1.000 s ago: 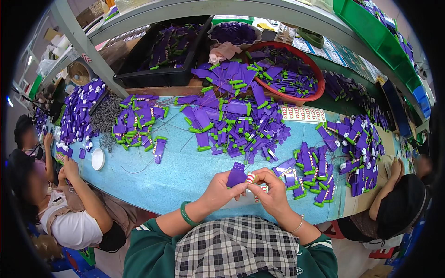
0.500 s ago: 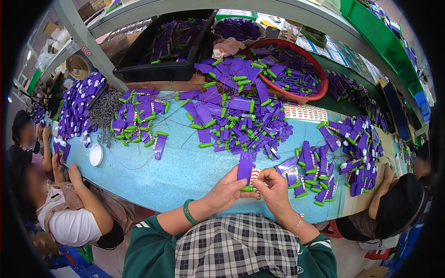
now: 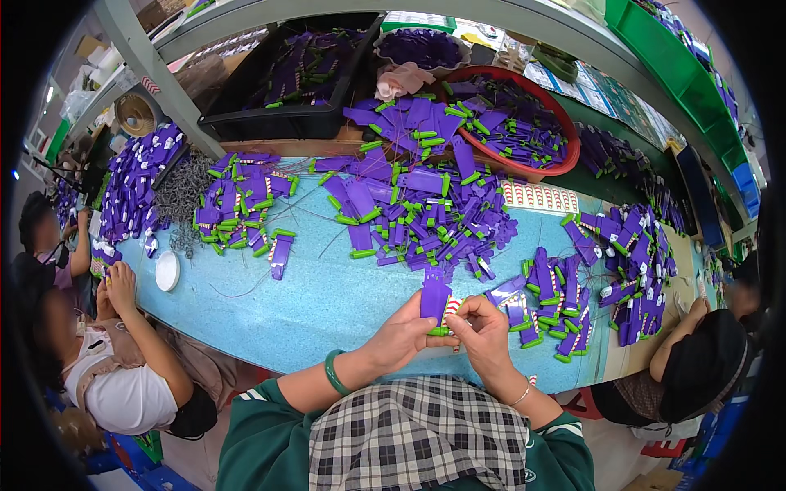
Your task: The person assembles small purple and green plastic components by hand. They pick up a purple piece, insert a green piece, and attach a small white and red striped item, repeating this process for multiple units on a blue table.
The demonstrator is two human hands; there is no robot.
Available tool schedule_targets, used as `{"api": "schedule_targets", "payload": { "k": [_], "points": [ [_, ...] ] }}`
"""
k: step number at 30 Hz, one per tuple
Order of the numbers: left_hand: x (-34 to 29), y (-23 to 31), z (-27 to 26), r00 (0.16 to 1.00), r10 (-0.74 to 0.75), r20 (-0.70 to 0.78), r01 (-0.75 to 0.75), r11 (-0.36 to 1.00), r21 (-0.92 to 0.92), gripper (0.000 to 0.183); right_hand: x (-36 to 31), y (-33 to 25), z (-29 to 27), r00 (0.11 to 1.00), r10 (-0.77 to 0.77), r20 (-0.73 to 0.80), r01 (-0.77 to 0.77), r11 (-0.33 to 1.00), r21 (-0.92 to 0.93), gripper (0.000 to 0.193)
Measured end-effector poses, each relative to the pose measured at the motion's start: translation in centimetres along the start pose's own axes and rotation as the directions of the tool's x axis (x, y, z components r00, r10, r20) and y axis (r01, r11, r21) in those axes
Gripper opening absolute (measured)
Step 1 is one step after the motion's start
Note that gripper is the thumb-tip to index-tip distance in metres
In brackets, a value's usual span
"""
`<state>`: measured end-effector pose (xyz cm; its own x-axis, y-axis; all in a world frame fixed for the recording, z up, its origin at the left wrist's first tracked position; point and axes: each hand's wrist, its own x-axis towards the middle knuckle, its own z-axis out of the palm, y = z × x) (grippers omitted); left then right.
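Observation:
Near the table's front edge, my left hand [image 3: 399, 337] grips a flat purple plastic part [image 3: 434, 299] with a bright green end, held upright. My right hand [image 3: 486, 335] is closed in a pinch at the part's right side, fingers on a red-and-white chevron sticker [image 3: 453, 305]. The fingertips hide the sticker's lower portion, so I cannot tell how much of it touches the part. Just beyond my hands lies a large heap of similar purple and green parts [image 3: 442, 217]. To the right is a smaller pile of parts bearing striped stickers [image 3: 557, 299].
A sticker sheet [image 3: 540, 197] lies beyond the heap, beside a red basin [image 3: 571, 147] of parts. A black tray [image 3: 225, 131] stands at the back left. A white round lid [image 3: 167, 271] rests on the blue table [image 3: 270, 323]. Co-workers sit left and right; a shelf beam [image 3: 360, 23] crosses overhead.
My hands stay almost in place, still on the purple part and the sticker. The left co-worker's hands have come together; the right co-worker's hand has shifted slightly.

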<state>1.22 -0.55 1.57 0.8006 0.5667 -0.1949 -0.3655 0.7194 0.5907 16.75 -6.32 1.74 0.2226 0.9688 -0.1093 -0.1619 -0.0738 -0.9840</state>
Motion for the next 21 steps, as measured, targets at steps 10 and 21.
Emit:
{"api": "schedule_targets", "payload": {
  "k": [10,21],
  "points": [
    [0.0,0.0,0.6,0.999,0.037,-0.036,-0.028,0.977,0.212,0.033,0.1,0.6,-0.3,0.983,-0.183,0.011,0.181,0.964,-0.192,0.012],
    [-0.2,-1.3,0.1,0.987,0.158,0.037,-0.154,0.848,0.507,0.030,-0.1,-0.2,-1.1,0.850,-0.517,0.104,0.481,0.680,-0.554,0.016]
  ]
}}
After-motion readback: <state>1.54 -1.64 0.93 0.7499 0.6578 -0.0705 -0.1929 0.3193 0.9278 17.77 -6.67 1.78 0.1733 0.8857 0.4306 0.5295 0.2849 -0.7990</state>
